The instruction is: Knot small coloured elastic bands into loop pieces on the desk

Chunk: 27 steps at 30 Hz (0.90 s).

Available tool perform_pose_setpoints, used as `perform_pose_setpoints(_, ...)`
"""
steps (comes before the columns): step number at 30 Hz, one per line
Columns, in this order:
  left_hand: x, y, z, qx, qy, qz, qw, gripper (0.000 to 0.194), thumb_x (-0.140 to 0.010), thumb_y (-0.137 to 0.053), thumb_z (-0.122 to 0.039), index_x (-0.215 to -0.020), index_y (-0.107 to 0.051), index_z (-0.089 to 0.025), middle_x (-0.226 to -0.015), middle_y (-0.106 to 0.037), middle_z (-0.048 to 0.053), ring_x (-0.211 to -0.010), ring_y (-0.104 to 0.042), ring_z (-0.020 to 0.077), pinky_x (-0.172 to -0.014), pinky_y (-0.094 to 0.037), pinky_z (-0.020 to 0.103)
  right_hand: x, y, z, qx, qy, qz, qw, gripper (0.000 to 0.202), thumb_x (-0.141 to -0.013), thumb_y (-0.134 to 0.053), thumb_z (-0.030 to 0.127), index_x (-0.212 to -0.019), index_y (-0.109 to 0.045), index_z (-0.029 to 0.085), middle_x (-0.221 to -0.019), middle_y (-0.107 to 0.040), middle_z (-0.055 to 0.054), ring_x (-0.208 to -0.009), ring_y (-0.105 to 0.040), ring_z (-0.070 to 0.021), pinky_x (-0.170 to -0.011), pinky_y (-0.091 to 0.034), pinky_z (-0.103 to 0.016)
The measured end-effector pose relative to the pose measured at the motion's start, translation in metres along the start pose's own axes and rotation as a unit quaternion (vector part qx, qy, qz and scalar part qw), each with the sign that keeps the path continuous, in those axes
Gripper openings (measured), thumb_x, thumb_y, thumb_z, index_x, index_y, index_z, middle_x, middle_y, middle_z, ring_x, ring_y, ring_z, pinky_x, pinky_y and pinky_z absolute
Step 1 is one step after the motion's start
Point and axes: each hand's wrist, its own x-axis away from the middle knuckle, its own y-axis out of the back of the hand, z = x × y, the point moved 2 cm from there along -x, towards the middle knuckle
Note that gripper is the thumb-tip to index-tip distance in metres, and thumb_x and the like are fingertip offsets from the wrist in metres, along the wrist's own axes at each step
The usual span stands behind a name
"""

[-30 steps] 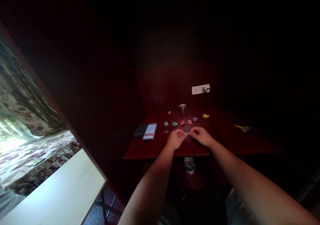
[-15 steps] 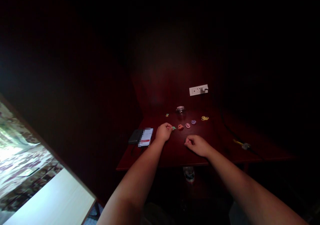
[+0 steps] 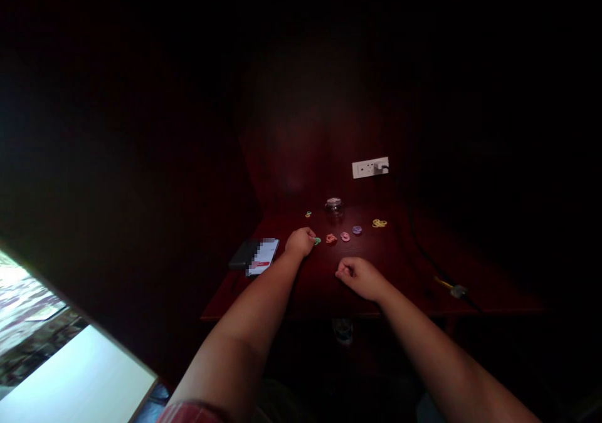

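Note:
My left hand (image 3: 301, 241) is at the left end of a row of small coloured bands, its fingertips pinched at the green bands (image 3: 317, 241). To the right of these lie orange bands (image 3: 332, 239), pink bands (image 3: 345, 237) and purple bands (image 3: 357, 229). Yellow bands (image 3: 379, 223) form a looser group farther right. My right hand (image 3: 360, 277) rests nearer the table's front edge with its fingers curled; whatever they hold, if anything, is too small to make out. A clear jar (image 3: 334, 208) with a lid stands behind the row.
A phone (image 3: 263, 257) and a dark case (image 3: 243, 254) lie at the left of the red table (image 3: 301, 294). Two small bands (image 3: 308, 214) sit at the back. A cable with a yellow piece (image 3: 444, 282) runs down the right side. A socket (image 3: 370, 167) is on the wall.
The whole view has shifted a little, moving the table items left in the picture. My left hand is still at the green bands, and my right hand stays curled.

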Motion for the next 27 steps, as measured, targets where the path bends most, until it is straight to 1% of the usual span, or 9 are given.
perform_pose_setpoints(6, 0.0, 0.006, -0.001, -0.052, -0.022, 0.018, 0.998, 0.015, -0.074, -0.054, -0.019, -0.082, -0.067, -0.022, -0.086, -0.068, 0.005, -0.08, -0.059, 0.0156, -0.074, -0.041, 0.023, 0.002, 0.003, 0.005, 0.048, 0.001, -0.003, 0.999, 0.016, -0.075, -0.053, 0.028, -0.064, -0.055, 0.017, -0.058, -0.056, 0.001, -0.052, -0.045, -0.0088, -0.051, -0.029, -0.02)
perform_pose_setpoints(10, -0.003, 0.014, -0.002, -0.037, -0.031, 0.044, 0.998, 0.018, -0.07, -0.058, -0.015, -0.083, -0.068, -0.022, -0.087, -0.068, 0.004, -0.082, -0.059, 0.0152, -0.077, -0.041, 0.022, 0.005, 0.005, 0.008, 0.084, -0.014, 0.01, 0.996, 0.014, -0.074, -0.054, 0.028, -0.064, -0.055, 0.018, -0.06, -0.058, 0.001, -0.053, -0.047, -0.0097, -0.051, -0.028, -0.022)
perform_pose_setpoints(13, -0.01, 0.024, -0.003, -0.013, -0.044, 0.044, 0.998, 0.022, -0.068, -0.059, -0.011, -0.086, -0.067, -0.021, -0.087, -0.067, 0.003, -0.082, -0.06, 0.0146, -0.078, -0.041, 0.021, 0.0, -0.001, 0.016, 0.141, -0.026, 0.008, 0.99, 0.012, -0.072, -0.058, 0.027, -0.064, -0.056, 0.019, -0.063, -0.06, -0.001, -0.058, -0.049, -0.0118, -0.054, -0.027, -0.023)
perform_pose_setpoints(15, -0.016, 0.031, -0.003, -0.004, -0.054, 0.038, 0.998, 0.022, -0.069, -0.059, -0.011, -0.087, -0.067, -0.021, -0.087, -0.067, 0.003, -0.081, -0.06, 0.0139, -0.077, -0.042, 0.02, -0.013, -0.013, 0.025, 0.152, -0.035, 0.022, 0.988, 0.009, -0.071, -0.058, 0.026, -0.065, -0.057, 0.019, -0.065, -0.061, -0.002, -0.06, -0.05, -0.0127, -0.053, -0.026, -0.023)
perform_pose_setpoints(17, -0.023, 0.037, -0.004, -0.002, -0.065, 0.028, 0.997, 0.021, -0.07, -0.058, -0.012, -0.087, -0.066, -0.02, -0.086, -0.067, 0.003, -0.079, -0.06, 0.0133, -0.075, -0.042, 0.02, -0.035, -0.031, 0.038, 0.124, -0.025, 0.04, 0.991, 0.012, -0.076, -0.052, 0.023, -0.067, -0.057, 0.018, -0.068, -0.062, -0.003, -0.06, -0.051, -0.0118, -0.052, -0.026, -0.022)
perform_pose_setpoints(19, -0.029, 0.044, -0.004, -0.008, -0.076, 0.018, 0.997, 0.02, -0.071, -0.057, -0.013, -0.087, -0.066, -0.02, -0.086, -0.067, 0.003, -0.077, -0.059, 0.0131, -0.073, -0.042, 0.02, -0.062, -0.046, 0.05, 0.107, -0.038, 0.005, 0.993, 0.016, -0.08, -0.045, 0.021, -0.071, -0.058, 0.016, -0.07, -0.063, -0.005, -0.059, -0.052, -0.0114, -0.052, -0.027, -0.022)
perform_pose_setpoints(21, -0.033, 0.051, -0.003, -0.022, -0.084, 0.008, 0.996, 0.018, -0.072, -0.056, -0.015, -0.087, -0.066, -0.02, -0.087, -0.067, 0.003, -0.078, -0.059, 0.0137, -0.073, -0.042, 0.021, -0.088, -0.056, 0.057, 0.109, -0.064, -0.013, 0.992, 0.016, -0.079, -0.045, 0.02, -0.073, -0.059, 0.016, -0.073, -0.064, -0.006, -0.058, -0.052, -0.0115, -0.05, -0.026, -0.023)
perform_pose_setpoints(24, -0.041, 0.062, 0.004, -0.05, -0.087, -0.001, 0.995, 0.016, -0.074, -0.055, -0.019, -0.086, -0.066, -0.021, -0.089, -0.067, 0.004, -0.078, -0.059, 0.0149, -0.073, -0.042, 0.022, -0.112, -0.056, 0.053, 0.129, -0.068, -0.028, 0.989, 0.013, -0.076, -0.047, 0.019, -0.072, -0.059, 0.017, -0.072, -0.064, -0.005, -0.06, -0.052, -0.0125, -0.051, -0.026, -0.023)
perform_pose_setpoints(27, -0.052, 0.068, 0.014, -0.066, -0.068, -0.009, 0.995, 0.014, -0.074, -0.054, -0.021, -0.082, -0.066, -0.021, -0.087, -0.067, 0.004, -0.077, -0.059, 0.0152, -0.072, -0.042, 0.022, -0.112, -0.042, 0.036, 0.171, -0.022, -0.063, 0.983, 0.013, -0.077, -0.047, 0.019, -0.072, -0.058, 0.017, -0.07, -0.063, -0.004, -0.061, -0.052, -0.0128, -0.054, -0.025, -0.024)
